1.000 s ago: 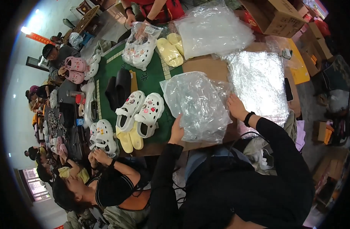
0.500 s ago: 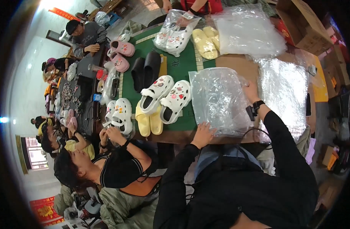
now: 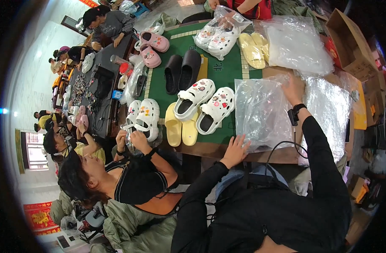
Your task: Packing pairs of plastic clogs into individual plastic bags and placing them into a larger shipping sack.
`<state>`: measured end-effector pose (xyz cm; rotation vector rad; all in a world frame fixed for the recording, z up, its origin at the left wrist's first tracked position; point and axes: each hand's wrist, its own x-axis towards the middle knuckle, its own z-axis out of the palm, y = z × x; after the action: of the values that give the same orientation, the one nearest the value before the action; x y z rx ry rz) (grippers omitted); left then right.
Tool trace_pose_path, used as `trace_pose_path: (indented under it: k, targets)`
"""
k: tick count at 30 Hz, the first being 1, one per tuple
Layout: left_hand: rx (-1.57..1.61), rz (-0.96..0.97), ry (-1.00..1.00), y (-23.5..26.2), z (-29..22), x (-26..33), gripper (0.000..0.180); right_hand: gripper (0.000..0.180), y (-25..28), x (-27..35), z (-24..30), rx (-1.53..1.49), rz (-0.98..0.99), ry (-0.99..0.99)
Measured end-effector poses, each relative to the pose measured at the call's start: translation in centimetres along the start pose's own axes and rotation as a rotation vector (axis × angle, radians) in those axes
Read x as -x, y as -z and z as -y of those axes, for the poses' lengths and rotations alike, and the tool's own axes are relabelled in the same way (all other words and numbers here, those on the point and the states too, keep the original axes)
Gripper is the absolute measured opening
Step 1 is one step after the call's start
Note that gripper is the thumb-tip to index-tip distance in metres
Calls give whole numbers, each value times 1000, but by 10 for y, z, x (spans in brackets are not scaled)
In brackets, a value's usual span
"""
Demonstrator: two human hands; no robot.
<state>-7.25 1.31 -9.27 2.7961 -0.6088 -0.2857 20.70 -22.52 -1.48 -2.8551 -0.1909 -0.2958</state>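
A clear plastic bag [image 3: 260, 114] lies on the table in front of me. My left hand [image 3: 236, 152] rests at its near left corner, fingers spread and touching the film. At its far right edge, my right hand [image 3: 291, 89] has its fingers closed on the film; the fingertips are partly hidden. Just left of the bag stand two white clogs [image 3: 218, 110] with colourful charms and fleecy lining. Yellow slides [image 3: 173, 125] lie partly beneath them. Black clogs [image 3: 189, 69] sit farther back.
Silvery plastic sheets [image 3: 325, 114] lie to my right, a stack of clear bags [image 3: 298, 46] beyond. Across the table, another person's hands hold bagged white clogs [image 3: 218, 38] near yellow slides [image 3: 253, 50]. A co-worker [image 3: 134, 168] on my left handles white clogs [image 3: 147, 120]. Pink clogs [image 3: 153, 46] stand far left.
The whole view has shifted, so the table sits farther right. My right hand has moved toward the bag's far corner, and the film looks looser and more wrinkled. My left hand stays at the near edge.
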Motion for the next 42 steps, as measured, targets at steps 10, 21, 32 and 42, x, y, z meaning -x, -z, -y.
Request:
trace_pose_path:
  k: [10,21,32,42]
  targets:
    - [-49,-690,486,104,118,2,46,50,-44,79,21,-83,-92,122]
    - [43,-265,561,105,197,-41,55,51,-55,177,61,60,472,355]
    - [268,-466,579,101,189,-48,30,46,-49,185,56,69,524,382]
    - [730,-738,399,116,75,-48,24,31,9,202,69,-525,336,349]
